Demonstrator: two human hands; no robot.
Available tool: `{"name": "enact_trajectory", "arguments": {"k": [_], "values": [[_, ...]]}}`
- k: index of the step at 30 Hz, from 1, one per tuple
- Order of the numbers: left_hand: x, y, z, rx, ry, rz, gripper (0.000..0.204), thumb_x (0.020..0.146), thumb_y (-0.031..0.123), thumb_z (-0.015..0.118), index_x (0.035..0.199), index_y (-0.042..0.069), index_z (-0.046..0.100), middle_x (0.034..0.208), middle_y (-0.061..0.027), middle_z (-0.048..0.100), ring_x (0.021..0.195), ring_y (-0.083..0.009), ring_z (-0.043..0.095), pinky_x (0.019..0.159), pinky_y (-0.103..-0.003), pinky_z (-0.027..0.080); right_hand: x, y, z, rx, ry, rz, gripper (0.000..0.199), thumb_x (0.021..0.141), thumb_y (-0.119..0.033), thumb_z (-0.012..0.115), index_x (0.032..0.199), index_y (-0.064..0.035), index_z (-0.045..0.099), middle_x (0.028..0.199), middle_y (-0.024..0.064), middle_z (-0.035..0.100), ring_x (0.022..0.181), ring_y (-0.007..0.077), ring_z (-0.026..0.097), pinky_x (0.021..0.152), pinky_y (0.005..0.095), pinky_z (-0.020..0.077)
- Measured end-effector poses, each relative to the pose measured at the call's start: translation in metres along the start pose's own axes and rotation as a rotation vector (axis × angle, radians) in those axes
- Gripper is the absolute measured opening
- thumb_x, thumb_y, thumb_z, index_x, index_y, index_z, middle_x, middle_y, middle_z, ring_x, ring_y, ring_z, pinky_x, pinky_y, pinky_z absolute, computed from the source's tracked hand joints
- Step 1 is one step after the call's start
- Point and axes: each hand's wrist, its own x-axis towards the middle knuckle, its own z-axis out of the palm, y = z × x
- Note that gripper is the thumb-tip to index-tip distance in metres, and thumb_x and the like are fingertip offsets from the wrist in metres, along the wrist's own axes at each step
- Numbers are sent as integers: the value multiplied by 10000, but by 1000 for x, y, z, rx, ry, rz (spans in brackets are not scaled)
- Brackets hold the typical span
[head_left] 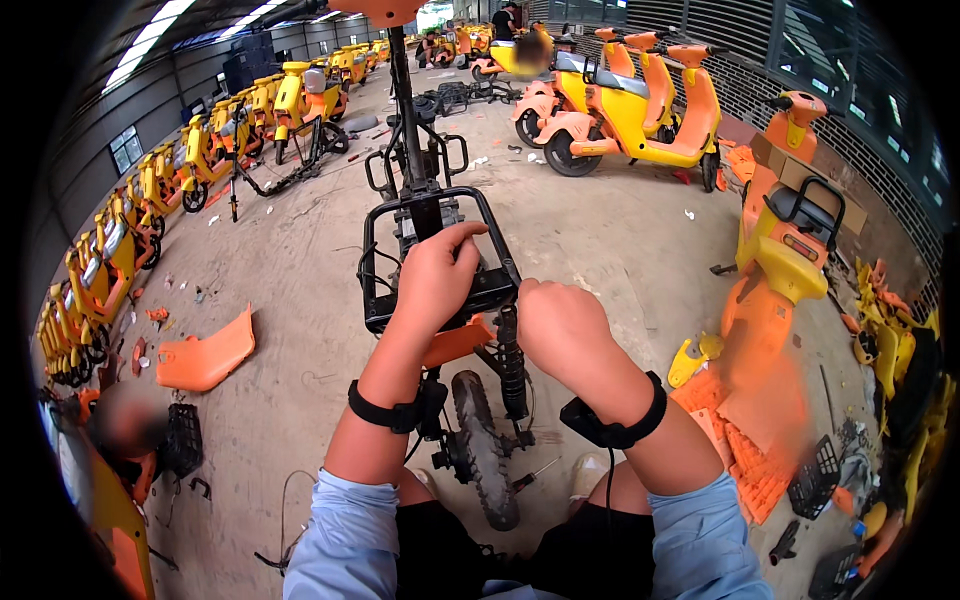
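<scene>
A stripped scooter frame [410, 150] stands upright between my legs, its black rear rack [375, 225] facing me. Over the middle of this rack is my left hand [437, 275]. Its index finger stretches to the right with the thumb apart; the other fingers are hidden. My right hand [562, 325] is closed at the rack's right rear corner, and whatever its fingers hold is hidden. Beneath the rack sit an orange rear panel [455, 343], a black coil shock absorber [509, 375] and the dirty rear wheel [482, 450].
An orange body panel [208, 352] lies on the floor at left. To the right stand an orange-yellow scooter [775, 260] and a pile of orange panels [750, 440]. Rows of scooters [300, 100] line the left side. A person in black [504, 20] is far back.
</scene>
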Motion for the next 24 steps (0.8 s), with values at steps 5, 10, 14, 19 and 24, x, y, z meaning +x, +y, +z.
{"name": "enact_trajectory", "arguments": {"k": [5, 10, 14, 19, 24], "values": [[7, 2, -8, 153, 11, -45, 283, 999, 172, 587, 1169, 122, 809, 897, -207, 764, 883, -397, 751, 809, -499, 588, 1, 1, -4, 48, 173, -55, 151, 918, -94, 668, 1017, 18, 647, 891, 219, 725, 740, 415, 744, 645, 489, 605], [10, -16, -10, 324, -16, -52, 268, 1025, 200, 571, 1144, 101, 789, 930, -185, 781, 909, -405, 746, 817, -491, 585, 12, -12, -18, 176, 341, -55, 166, 1056, -160, 575, 1091, -17, 652, 912, 206, 709, 784, 434, 721, 686, 521, 576], [5, -21, -11, 355, -86, -115, 265, 1022, 205, 555, 1122, 120, 785, 949, -184, 781, 925, -408, 745, 837, -515, 581, 31, 9, -5, 293, 247, -28, 217, 1086, -212, 580, 1176, -43, 681, 1002, 205, 737, 910, 430, 725, 798, 511, 569], [4, -15, -6, 365, -101, -106, 265, 1018, 210, 554, 1127, 137, 784, 968, -188, 782, 934, -415, 743, 850, -516, 587, 24, 36, 44, 557, 248, 117, 269, 1080, -257, 614, 1215, -41, 700, 1082, 210, 756, 952, 406, 734, 824, 466, 572], [5, -19, -5, 408, -148, -147, 274, 1034, 203, 540, 1135, 113, 778, 986, -183, 786, 957, -405, 745, 852, -521, 582, 14, 39, 69, 549, 327, 33, 264, 1089, -283, 608, 1225, -80, 708, 1044, 159, 750, 898, 384, 729, 773, 459, 578]]}}
